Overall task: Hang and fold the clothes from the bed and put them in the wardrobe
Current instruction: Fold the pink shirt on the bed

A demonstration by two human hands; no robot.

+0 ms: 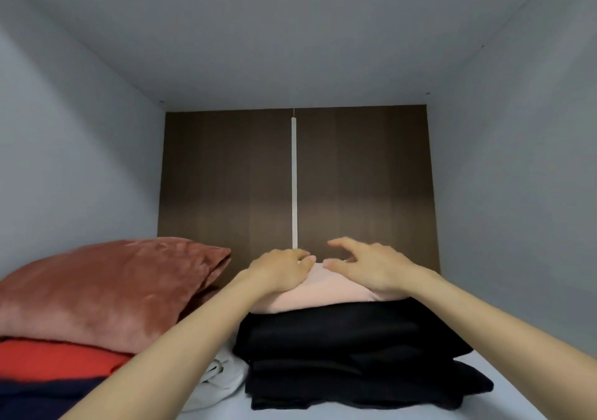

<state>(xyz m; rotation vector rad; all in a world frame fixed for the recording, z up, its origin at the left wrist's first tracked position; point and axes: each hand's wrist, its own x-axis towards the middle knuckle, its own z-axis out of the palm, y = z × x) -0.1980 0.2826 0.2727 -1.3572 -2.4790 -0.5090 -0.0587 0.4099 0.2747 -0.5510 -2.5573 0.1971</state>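
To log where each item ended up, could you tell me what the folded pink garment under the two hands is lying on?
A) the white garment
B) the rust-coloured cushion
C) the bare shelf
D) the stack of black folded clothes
D: the pink garment lies directly on top of the black stack, while the rust cushion sits off to its left.

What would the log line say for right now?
place: wardrobe shelf | left hand: on pink garment | right hand: open, on it | underneath: black stack
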